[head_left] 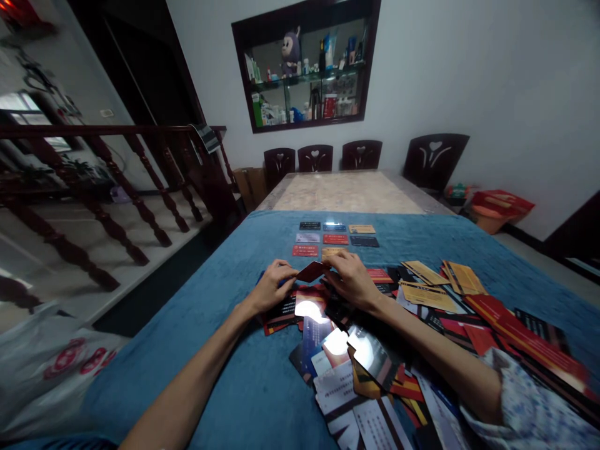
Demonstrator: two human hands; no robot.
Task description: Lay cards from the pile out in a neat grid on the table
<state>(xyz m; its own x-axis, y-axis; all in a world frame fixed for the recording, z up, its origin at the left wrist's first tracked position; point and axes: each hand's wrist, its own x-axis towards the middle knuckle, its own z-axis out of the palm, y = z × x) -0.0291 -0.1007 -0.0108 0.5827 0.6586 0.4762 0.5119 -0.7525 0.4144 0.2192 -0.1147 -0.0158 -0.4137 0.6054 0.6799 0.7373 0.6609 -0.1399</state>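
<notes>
Between my two hands, a dark red card (311,271) is held tilted just above a heap of cards. My left hand (274,284) pinches its left edge, thumb and fingers closed. At the card's right edge, the fingers of my right hand (349,278) are closed on it, palm down. Under and in front of the hands lies the loose pile of cards (335,381), red, black, white, purple and gold, several shining with glare. Past the hands, small cards such as a red card (335,239) lie in neat rows; my right hand partly covers a gold one.
A blue cloth (225,275) covers the near table; its bare stone-patterned top (351,190) shows farther back. More cards (482,312) spread to the right. Dark chairs (315,158) stand at the far end. A white plastic bag (56,369) sits at the left, near a wooden railing (94,131).
</notes>
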